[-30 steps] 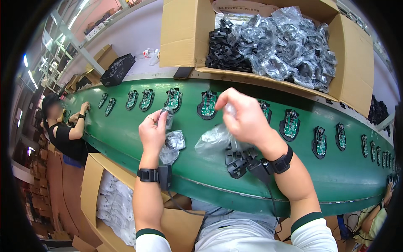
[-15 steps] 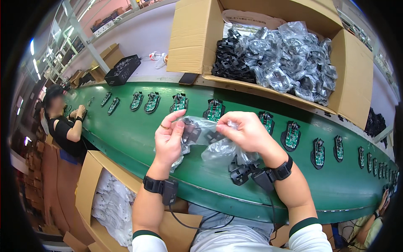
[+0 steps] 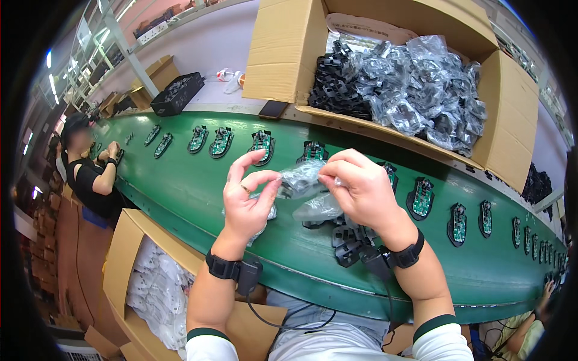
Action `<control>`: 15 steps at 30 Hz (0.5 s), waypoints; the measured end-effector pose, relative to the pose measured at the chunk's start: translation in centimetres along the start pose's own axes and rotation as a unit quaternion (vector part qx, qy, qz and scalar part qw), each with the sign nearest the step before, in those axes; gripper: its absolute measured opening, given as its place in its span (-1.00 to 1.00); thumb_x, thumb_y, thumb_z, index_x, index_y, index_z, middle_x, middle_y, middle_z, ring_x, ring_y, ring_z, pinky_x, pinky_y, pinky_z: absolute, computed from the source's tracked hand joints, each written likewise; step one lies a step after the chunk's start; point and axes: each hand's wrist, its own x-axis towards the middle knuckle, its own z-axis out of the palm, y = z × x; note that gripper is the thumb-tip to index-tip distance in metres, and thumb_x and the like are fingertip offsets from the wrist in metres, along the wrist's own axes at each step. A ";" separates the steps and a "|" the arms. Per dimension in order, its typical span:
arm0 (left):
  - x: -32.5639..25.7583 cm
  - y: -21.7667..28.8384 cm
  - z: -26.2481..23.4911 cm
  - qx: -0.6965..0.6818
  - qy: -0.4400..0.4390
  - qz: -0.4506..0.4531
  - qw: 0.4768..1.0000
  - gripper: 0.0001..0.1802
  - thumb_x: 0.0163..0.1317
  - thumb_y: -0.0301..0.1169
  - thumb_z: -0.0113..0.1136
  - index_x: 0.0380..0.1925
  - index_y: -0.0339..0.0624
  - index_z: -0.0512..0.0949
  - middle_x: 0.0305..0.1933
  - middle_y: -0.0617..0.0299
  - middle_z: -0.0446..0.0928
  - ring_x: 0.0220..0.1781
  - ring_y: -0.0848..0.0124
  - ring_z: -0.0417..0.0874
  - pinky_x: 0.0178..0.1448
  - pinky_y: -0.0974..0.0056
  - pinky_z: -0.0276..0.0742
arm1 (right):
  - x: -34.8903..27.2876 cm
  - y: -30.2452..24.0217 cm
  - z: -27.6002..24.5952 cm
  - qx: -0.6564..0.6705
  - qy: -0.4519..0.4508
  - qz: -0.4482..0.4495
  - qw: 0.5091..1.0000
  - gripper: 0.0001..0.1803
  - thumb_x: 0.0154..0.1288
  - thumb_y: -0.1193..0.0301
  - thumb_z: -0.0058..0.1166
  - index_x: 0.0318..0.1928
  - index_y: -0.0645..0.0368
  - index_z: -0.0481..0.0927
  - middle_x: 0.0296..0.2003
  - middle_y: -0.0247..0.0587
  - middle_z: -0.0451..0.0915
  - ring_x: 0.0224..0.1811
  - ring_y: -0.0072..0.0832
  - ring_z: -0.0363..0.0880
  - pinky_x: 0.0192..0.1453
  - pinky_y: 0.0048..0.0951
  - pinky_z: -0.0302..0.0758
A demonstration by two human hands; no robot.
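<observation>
A long green conveyor belt (image 3: 198,192) curves from the upper left of the frame to the lower right. A row of green circuit boards in black housings (image 3: 221,142) lies along its far edge, and loose black plastic parts (image 3: 348,243) sit at lower centre.

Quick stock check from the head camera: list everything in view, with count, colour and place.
Clear plastic bag: one, held between both hands.
Black plastic parts: small pile, on belt under right hand.
Circuit boards: many, green on black, in a row along belt.
Conveyor belt: one, green.
Cardboard box: one, brown, behind belt, full of bagged black parts.
Black crate: one, far left.
Co-worker: one, black top, left.
Left hand, right hand: black wristbands.
</observation>
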 end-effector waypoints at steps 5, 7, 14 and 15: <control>-0.2 -0.6 0.3 -0.067 0.006 0.007 0.998 -0.85 0.18 -0.56 0.43 -0.23 -0.19 0.75 0.14 0.01 0.58 0.14 0.18 0.63 0.25 0.14 0.54 | 0.1 -0.1 -0.3 0.015 -0.010 -0.019 1.000 -0.91 0.19 0.50 0.32 -0.28 0.10 0.68 -0.32 -0.21 0.65 -0.34 -0.21 0.69 -0.29 -0.28 0.61; -0.1 -0.7 0.3 -0.074 0.023 0.022 0.997 -0.86 0.19 -0.57 0.42 -0.23 -0.19 0.74 0.10 0.03 0.59 0.12 0.20 0.64 0.23 0.15 0.55 | 0.0 -0.4 -0.3 0.026 0.010 -0.015 1.000 -0.91 0.19 0.49 0.31 -0.29 0.10 0.68 -0.34 -0.21 0.65 -0.33 -0.20 0.69 -0.28 -0.27 0.61; -0.2 -1.2 0.3 -0.069 0.046 0.039 0.996 -0.83 0.24 -0.55 0.39 -0.15 -0.21 0.72 0.04 0.05 0.63 0.05 0.26 0.66 0.13 0.23 0.59 | -0.1 0.5 -1.4 -0.037 -0.015 -0.007 0.999 -0.94 0.24 0.43 0.26 -0.31 0.11 0.64 -0.38 -0.15 0.63 -0.34 -0.16 0.65 -0.25 -0.19 0.58; -0.1 -1.2 0.1 -0.056 0.049 0.045 0.996 -0.81 0.25 -0.54 0.39 -0.12 -0.21 0.72 0.03 0.05 0.63 0.04 0.27 0.66 0.11 0.24 0.60 | 0.1 0.5 -1.4 -0.030 0.010 -0.011 0.999 -0.92 0.24 0.42 0.26 -0.31 0.12 0.64 -0.39 -0.13 0.62 -0.35 -0.14 0.63 -0.25 -0.18 0.57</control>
